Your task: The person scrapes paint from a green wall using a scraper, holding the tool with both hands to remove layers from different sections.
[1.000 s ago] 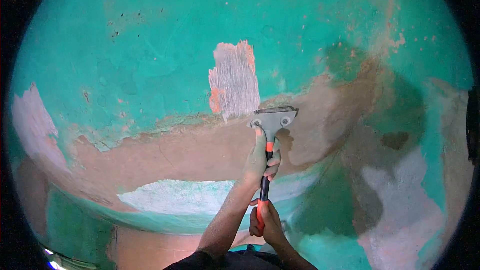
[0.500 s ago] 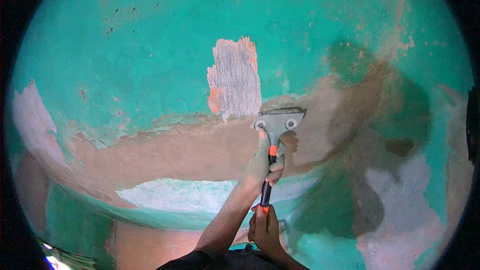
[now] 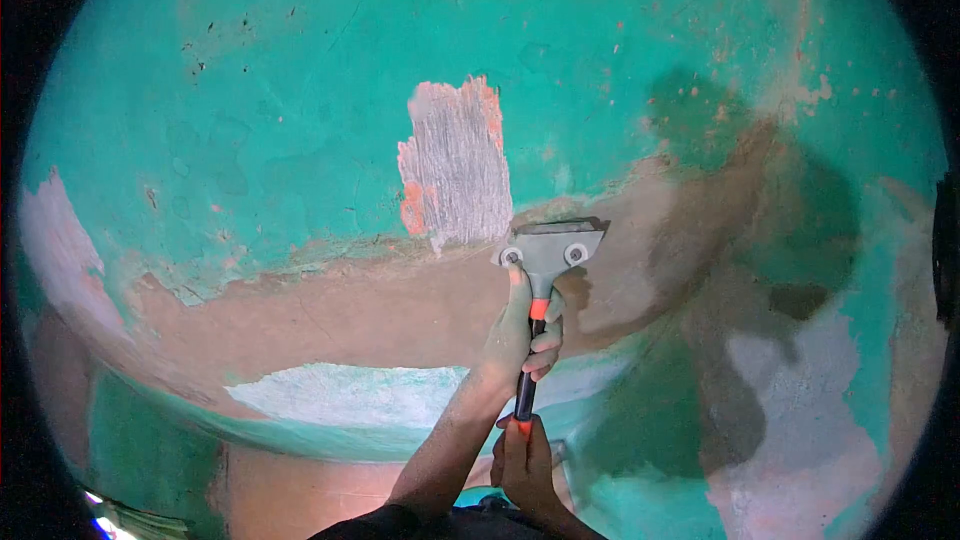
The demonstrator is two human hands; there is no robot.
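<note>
A long-handled scraper (image 3: 548,252) with a grey head, black handle and orange bands stands upright in both hands. Its wide blade edge lies over the brown bare strip, just right of the lower end of a scraped pale patch (image 3: 458,165). My left hand (image 3: 515,340) is wrapped round the upper handle, its thumb stretched up onto the head beside a screw. Lower down, my right hand (image 3: 523,460) grips the bottom end of the handle by the orange band.
Green paint (image 3: 300,70) covers the upper wall, which looks curved through the lens. Below runs a brown bare strip (image 3: 330,305), then a white patch (image 3: 350,395). A dark shadow (image 3: 690,380) falls on the right side. Bright light shows at the lower left corner.
The view has shifted a little, so wall patches sit slightly farther left. Both hands keep their grip, and the scraper stays beside the pale patch with only a slight shift.
</note>
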